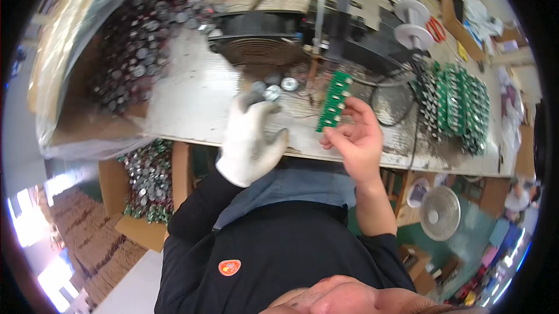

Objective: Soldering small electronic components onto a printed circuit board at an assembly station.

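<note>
My right hand (358, 139) is bare and pinches the lower end of a narrow green circuit board (333, 102), which stands tilted above the bench. Small pale parts sit in a row along the board. My left hand (249, 136) wears a white glove with greyed fingertips. Its thumb and forefinger are spread apart, and nothing shows between them. Just beyond its fingertips lie a few small round metal parts (289, 84); whether the glove touches the nearest one I cannot tell. Behind the board rises a dark bench machine (343, 17) with a thin upright rod.
A black fan unit (259, 40) stands behind the round parts. At left, a plastic-lined box (87, 81) holds a heap of round parts with dark red wires. Stacked green boards (457, 104) lie at right, near white spools (413, 14). A carton (145, 183) of wired parts sits below the bench edge.
</note>
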A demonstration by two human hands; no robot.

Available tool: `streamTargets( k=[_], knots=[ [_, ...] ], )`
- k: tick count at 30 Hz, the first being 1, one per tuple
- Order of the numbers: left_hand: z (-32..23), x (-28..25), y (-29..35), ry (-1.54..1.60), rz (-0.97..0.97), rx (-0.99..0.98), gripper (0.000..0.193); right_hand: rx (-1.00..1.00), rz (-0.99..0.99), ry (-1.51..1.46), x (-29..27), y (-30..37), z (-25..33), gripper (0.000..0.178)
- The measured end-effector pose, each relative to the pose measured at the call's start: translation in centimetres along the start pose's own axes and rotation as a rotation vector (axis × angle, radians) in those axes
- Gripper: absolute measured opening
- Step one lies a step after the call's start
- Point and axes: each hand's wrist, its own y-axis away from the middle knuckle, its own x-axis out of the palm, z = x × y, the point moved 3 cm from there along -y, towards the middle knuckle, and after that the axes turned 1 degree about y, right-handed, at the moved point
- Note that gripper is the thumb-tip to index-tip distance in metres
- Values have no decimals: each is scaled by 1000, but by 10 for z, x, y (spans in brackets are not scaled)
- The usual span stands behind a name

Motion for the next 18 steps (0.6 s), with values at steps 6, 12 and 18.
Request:
streamTargets(
  k=[6, 12, 18],
  knots=[
    [19, -6, -15, 157, -99, 14, 38, -12, -55, 122, -12, 0, -6, 38],
    [85, -74, -16, -274, -417, -141, 24, 65, -9, 97, -6, -7, -1, 23],
    [115, -105, -52, -446, -219, -297, 24, 69, 27, 143, -4, -7, -3, 21]
  ],
)
